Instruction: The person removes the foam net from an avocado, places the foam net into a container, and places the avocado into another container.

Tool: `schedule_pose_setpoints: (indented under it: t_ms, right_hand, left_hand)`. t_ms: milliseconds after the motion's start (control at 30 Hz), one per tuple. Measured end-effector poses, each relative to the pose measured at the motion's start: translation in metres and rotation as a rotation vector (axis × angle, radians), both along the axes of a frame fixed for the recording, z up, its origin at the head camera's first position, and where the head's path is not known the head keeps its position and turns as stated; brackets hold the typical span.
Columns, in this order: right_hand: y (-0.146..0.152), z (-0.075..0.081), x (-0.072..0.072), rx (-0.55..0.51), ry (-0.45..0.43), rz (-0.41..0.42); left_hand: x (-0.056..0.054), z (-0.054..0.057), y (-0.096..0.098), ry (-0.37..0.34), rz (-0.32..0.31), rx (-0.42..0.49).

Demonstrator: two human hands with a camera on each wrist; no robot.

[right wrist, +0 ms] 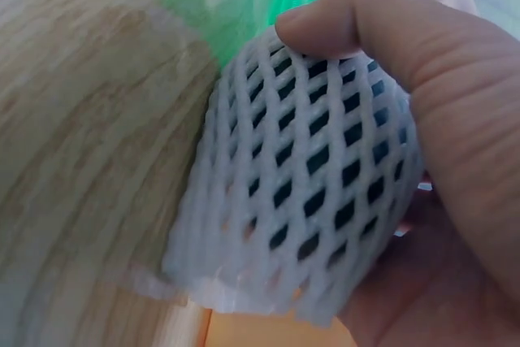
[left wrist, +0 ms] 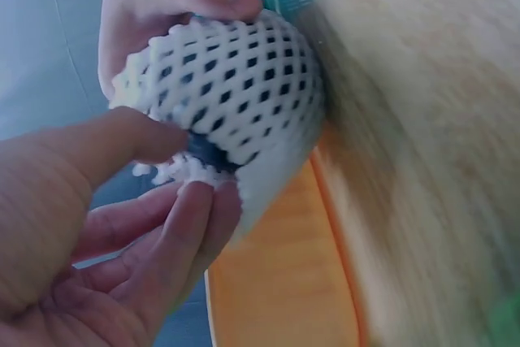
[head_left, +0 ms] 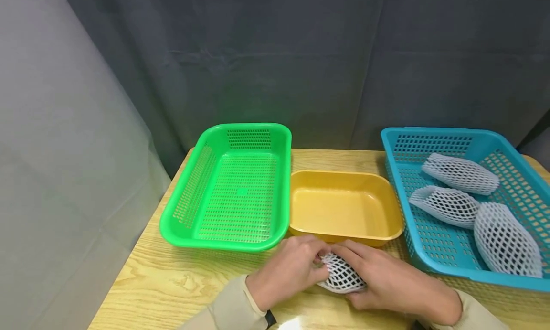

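Observation:
A white foam fruit net [head_left: 342,275] with a dark rounded object [left wrist: 211,152] inside lies between the hands, low over the table in front of the yellow tub. My left hand [head_left: 294,268] pinches the net's open edge between thumb and fingers, and the dark object shows through the opening there. From the other side my right hand [head_left: 386,280] grips the netted object, its thumb [right wrist: 317,26] lying across the mesh in the right wrist view. Most of what is inside is covered by the net, so its kind cannot be told.
A green basket [head_left: 283,215] stands at the left, a yellow tub [head_left: 343,210] in the middle. At the right a blue basket [head_left: 408,225] holds three white-netted pieces [head_left: 507,239]. A dark curtain [head_left: 266,58] hangs behind the wooden table [head_left: 163,282].

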State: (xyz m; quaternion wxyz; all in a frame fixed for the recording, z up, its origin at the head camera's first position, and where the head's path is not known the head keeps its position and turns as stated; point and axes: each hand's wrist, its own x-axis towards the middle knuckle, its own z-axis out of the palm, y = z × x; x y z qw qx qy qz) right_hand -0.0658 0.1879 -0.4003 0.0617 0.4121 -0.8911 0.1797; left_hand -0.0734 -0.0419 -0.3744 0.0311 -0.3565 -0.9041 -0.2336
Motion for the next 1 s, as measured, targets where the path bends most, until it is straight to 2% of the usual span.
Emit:
schedule_pose_setpoints:
  t_ms: [167, 433, 833, 1000]
  right_hand:
    - [0.000, 0.000, -0.001, -0.013, -0.062, -0.002]
    - [0.002, -0.002, -0.003, -0.009, -0.076, -0.002]
    - [0.005, -0.003, -0.002, -0.018, -0.127, -0.036]
    - [0.006, -0.003, -0.002, -0.010, -0.142, -0.049]
  left_hand:
    - [-0.001, -0.006, -0.001, -0.045, 0.031, 0.033]
    - [-0.003, -0.011, -0.002, -0.100, 0.052, 0.034]
    - [-0.007, -0.012, -0.002, -0.155, 0.060, 0.042]
    - [-0.008, -0.013, -0.001, -0.154, 0.070, 0.051]
